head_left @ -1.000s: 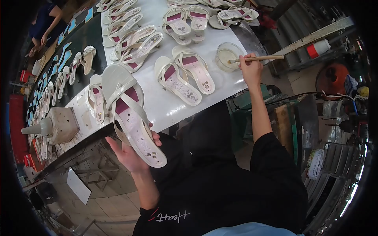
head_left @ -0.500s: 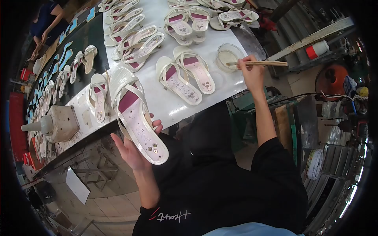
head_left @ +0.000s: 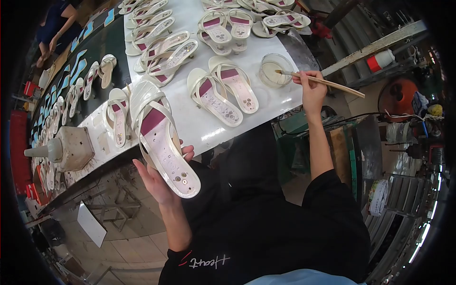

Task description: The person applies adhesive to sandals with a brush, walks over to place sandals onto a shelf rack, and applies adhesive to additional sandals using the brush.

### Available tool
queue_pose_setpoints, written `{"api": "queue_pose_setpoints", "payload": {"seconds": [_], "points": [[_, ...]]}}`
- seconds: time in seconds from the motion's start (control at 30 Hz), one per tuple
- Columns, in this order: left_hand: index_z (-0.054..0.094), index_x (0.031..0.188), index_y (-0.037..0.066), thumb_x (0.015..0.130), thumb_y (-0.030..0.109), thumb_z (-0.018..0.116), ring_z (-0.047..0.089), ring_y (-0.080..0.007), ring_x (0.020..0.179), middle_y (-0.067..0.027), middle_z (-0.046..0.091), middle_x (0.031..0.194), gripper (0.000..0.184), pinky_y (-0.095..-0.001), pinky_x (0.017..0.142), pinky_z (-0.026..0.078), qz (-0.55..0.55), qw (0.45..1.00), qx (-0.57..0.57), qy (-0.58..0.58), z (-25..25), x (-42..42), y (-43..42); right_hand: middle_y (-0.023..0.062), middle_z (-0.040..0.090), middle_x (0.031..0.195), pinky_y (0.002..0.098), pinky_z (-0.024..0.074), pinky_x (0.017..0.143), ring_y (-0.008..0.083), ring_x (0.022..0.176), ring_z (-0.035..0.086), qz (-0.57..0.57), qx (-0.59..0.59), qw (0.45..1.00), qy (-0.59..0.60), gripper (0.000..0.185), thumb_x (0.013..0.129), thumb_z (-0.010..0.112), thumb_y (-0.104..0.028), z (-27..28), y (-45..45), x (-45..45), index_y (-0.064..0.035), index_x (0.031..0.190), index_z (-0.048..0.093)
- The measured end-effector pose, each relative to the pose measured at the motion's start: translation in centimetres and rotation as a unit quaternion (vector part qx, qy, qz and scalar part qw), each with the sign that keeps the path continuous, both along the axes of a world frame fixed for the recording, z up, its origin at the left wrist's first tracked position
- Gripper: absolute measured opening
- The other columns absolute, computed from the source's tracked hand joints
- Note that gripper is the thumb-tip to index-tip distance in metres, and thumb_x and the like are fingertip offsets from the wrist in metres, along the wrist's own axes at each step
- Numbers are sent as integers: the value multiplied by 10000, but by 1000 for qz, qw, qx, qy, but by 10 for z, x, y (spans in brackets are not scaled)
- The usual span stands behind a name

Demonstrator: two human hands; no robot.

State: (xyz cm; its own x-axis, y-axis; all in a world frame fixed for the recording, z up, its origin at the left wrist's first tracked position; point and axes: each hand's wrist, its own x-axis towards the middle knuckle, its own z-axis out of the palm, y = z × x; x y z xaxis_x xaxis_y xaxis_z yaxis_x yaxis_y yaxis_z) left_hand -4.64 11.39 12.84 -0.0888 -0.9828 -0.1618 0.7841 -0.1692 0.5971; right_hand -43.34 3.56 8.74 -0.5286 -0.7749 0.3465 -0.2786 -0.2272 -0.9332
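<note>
My left hand (head_left: 164, 183) is closed around the underside of a white strappy sandal (head_left: 167, 151), holding it tilted with its insole facing me. The insole is pale with a purple patch and small round metallic marks near the heel end. In my right hand (head_left: 311, 90) a paintbrush (head_left: 339, 87) with a wooden handle is pinched between the fingers. Its bristles are over a clear round tub (head_left: 276, 70) that holds a pale liquid. A pair of similar sandals (head_left: 221, 103) stands on the white tabletop (head_left: 209, 137) between the held sandal and the tub.
Rows of sandals (head_left: 164, 52) cover the far part of the table. A grey-tipped container (head_left: 76, 148) stands at the left near the table edge. Blue-topped pieces (head_left: 78, 71) line a dark belt, where another person (head_left: 59, 26) is at work. A metal rail (head_left: 375, 47) runs at the right.
My right hand has moved slightly right and down, and the brush now slants more, with its tip higher in the tub. The left hand and sandal have hardly moved.
</note>
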Motion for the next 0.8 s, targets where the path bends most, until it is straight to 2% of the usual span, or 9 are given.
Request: {"api": "queue_pose_setpoints", "payload": {"seconds": [0.33, 0.8], "points": [[263, 1342, -103, 921, 642, 199, 624, -431, 918, -289, 532, 1104, 858, -501, 801, 539, 3, 1000, -6, -15, 0, -1, -3, 126, 646, 841, 249, 551, 704, 153, 744, 662, -9, -45, 998, 40, 83, 896, 574, -21, 36, -5, -10, 47, 910, 529], [270, 1336, -108, 919, 646, 170, 630, -427, 907, -288, 547, 1087, 868, -504, 796, 540, 15, 999, 2, -33, 2, 0, -5, 154, 642, 908, 283, 554, 743, 191, 795, 661, -2, -119, 991, 59, 77, 897, 561, -4, 77, -20, -21, 56, 932, 528]]}}
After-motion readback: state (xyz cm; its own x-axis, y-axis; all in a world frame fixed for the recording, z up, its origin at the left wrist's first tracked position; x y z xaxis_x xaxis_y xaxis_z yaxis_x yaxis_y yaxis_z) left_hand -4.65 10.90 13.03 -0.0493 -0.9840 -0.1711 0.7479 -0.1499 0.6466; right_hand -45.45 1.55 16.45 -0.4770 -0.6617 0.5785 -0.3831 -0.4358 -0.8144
